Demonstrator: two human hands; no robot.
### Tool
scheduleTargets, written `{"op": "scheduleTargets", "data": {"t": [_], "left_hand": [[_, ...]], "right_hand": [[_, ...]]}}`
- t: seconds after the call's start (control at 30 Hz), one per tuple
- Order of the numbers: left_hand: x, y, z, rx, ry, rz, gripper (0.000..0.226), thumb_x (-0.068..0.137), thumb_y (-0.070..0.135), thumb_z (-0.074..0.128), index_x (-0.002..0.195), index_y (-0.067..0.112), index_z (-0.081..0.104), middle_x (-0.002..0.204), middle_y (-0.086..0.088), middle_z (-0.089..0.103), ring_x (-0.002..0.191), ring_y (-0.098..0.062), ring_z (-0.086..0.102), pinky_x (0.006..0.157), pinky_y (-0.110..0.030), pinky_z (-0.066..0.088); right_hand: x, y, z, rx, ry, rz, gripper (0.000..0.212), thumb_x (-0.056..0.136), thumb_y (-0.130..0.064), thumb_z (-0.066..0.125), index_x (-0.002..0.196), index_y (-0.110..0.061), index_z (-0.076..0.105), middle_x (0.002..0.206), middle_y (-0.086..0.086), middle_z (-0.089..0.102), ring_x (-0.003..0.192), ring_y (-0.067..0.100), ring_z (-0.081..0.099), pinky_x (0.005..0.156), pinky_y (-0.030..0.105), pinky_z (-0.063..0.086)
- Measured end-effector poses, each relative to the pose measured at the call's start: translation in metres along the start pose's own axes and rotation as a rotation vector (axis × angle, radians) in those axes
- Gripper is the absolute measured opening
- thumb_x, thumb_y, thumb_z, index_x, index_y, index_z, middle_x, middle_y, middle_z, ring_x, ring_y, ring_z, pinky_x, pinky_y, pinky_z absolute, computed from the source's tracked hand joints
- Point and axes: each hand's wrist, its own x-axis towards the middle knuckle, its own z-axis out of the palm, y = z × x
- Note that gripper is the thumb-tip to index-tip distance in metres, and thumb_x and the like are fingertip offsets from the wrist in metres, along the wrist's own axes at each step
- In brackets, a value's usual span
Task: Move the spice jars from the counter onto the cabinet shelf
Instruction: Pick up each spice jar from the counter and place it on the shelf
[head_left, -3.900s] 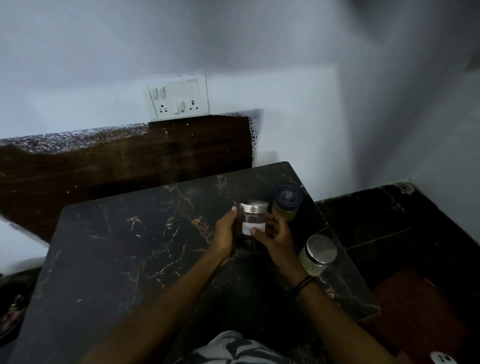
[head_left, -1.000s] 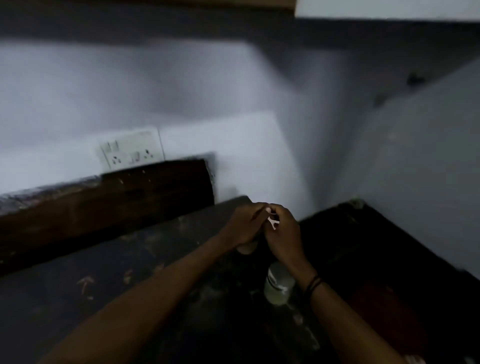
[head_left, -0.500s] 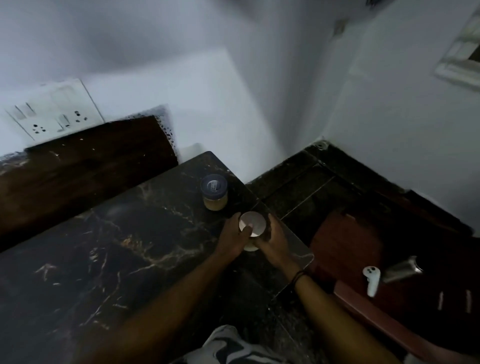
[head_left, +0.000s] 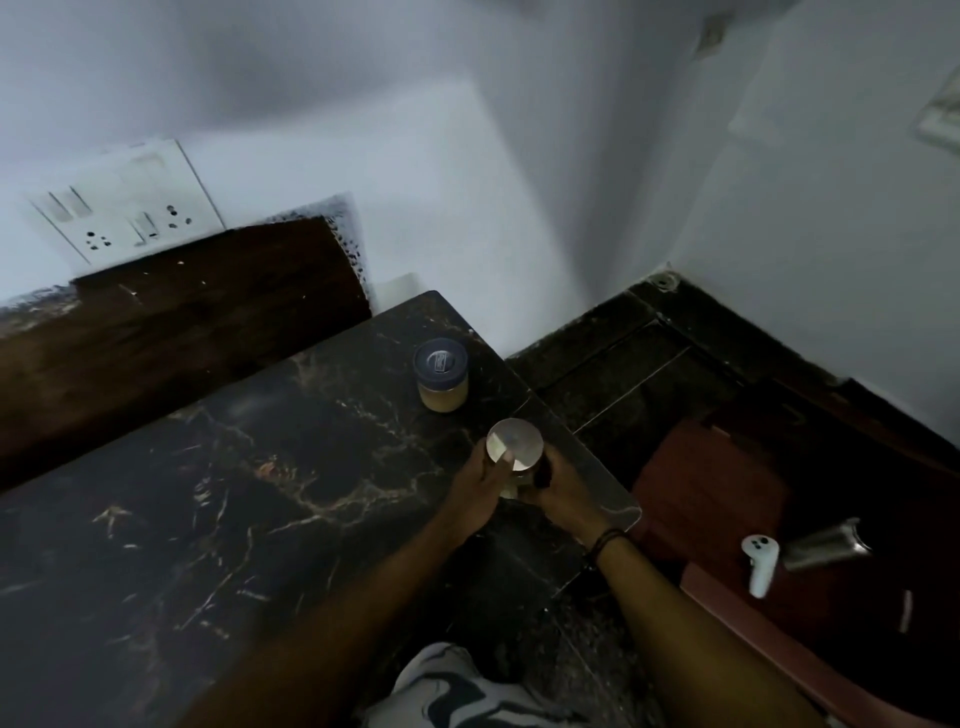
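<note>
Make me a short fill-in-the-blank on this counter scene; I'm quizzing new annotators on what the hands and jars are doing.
1. Both hands grip the jar with the ____ lid.
2. The blue-lidded jar stands untouched on the ____ counter.
3. The wrist with the dark band belongs to the ____ hand.
4. The left hand has its thumb on the jar's ____.

Missing words: silver; marble; right; lid

Both forearms reaching forward, left hand (head_left: 480, 486) and right hand (head_left: 563, 491) cupped close together, fingers curled inward
</note>
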Motion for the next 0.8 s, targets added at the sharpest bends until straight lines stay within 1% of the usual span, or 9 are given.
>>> {"op": "scheduleTargets", "data": {"t": [0.07,0.17,0.3,0.37,0.47,0.53,0.63,0.73,0.8], "left_hand": [[-0.001,0.000,-0.002,-0.022,0.027,0.009,0.045,0.102,0.040,0.049,0.143,0.022,0.046,0.138,0.003,0.059,0.126,-0.008,0.056,0.107,-0.028,0.045],[-0.001,0.003,-0.007,-0.062,0.144,0.004,0.022,0.102,0.040,0.047,0.119,0.032,0.059,0.123,0.003,0.065,0.119,-0.017,0.062,0.102,-0.037,0.050],[-0.001,0.009,-0.019,-0.140,0.278,-0.043,0.029,0.107,0.031,0.039,0.103,0.021,0.065,0.112,-0.014,0.068,0.109,-0.031,0.064,0.097,-0.051,0.053],[-0.001,0.012,-0.025,-0.092,0.336,-0.010,0.029,0.106,0.024,0.044,0.096,0.006,0.064,0.100,-0.018,0.068,0.093,-0.032,0.065,0.087,-0.049,0.053],[-0.002,0.023,-0.029,-0.033,0.378,0.041,0.027,0.102,0.018,0.051,0.085,0.001,0.061,0.079,-0.011,0.060,0.073,-0.019,0.056,0.068,-0.039,0.048],[-0.002,0.030,-0.030,-0.004,0.382,0.057,0.023,0.101,0.019,0.054,0.085,0.005,0.062,0.078,-0.008,0.060,0.070,-0.016,0.057,0.065,-0.034,0.049],[-0.003,0.035,-0.029,-0.034,0.384,0.059,0.013,0.097,0.016,0.060,0.084,0.015,0.063,0.077,-0.004,0.065,0.067,-0.016,0.061,0.058,-0.031,0.052],[-0.007,0.036,-0.030,-0.068,0.355,0.072,0.008,0.090,0.024,0.070,0.087,0.024,0.063,0.081,0.003,0.068,0.070,-0.011,0.063,0.059,-0.025,0.051],[-0.009,0.035,-0.032,-0.103,0.318,0.062,0.012,0.087,0.029,0.073,0.093,0.026,0.063,0.086,0.006,0.071,0.075,-0.006,0.068,0.061,-0.019,0.053]], "right_hand": [[0.000,-0.001,0.001,-0.066,0.031,0.017,0.077,0.062,-0.018,0.093,0.125,-0.027,0.052,0.126,-0.006,0.062,0.112,0.005,0.061,0.097,0.032,0.052],[0.000,-0.003,0.007,-0.103,0.054,0.024,0.069,0.061,-0.030,0.089,0.119,-0.037,0.052,0.122,-0.010,0.062,0.112,0.008,0.061,0.096,0.035,0.052],[0.001,-0.006,0.014,0.003,0.086,-0.028,0.060,0.067,-0.023,0.081,0.117,-0.048,0.057,0.124,-0.012,0.064,0.113,0.007,0.061,0.098,0.035,0.050],[0.003,-0.006,0.016,0.119,0.087,-0.011,0.061,0.078,-0.010,0.074,0.128,-0.037,0.053,0.127,-0.005,0.064,0.116,0.015,0.062,0.099,0.044,0.051],[0.006,-0.012,0.018,0.395,0.121,0.023,0.042,0.089,0.003,0.057,0.122,-0.022,0.052,0.127,0.018,0.063,0.109,0.033,0.065,0.092,0.054,0.052],[0.009,-0.020,0.019,0.543,0.148,0.053,0.035,0.090,-0.002,0.055,0.123,-0.013,0.050,0.128,0.026,0.060,0.110,0.045,0.062,0.092,0.060,0.049],[0.013,-0.031,0.024,0.655,0.148,0.069,0.043,0.092,-0.006,0.056,0.133,-0.003,0.043,0.130,0.033,0.055,0.116,0.054,0.055,0.098,0.072,0.040],[0.014,-0.044,0.031,0.695,0.133,0.033,0.056,0.084,-0.006,0.059,0.136,0.006,0.043,0.130,0.038,0.053,0.115,0.053,0.054,0.101,0.071,0.038],[0.011,-0.050,0.032,0.711,0.125,0.032,0.060,0.079,-0.015,0.060,0.135,0.003,0.048,0.128,0.036,0.055,0.112,0.048,0.055,0.100,0.068,0.040]]}}
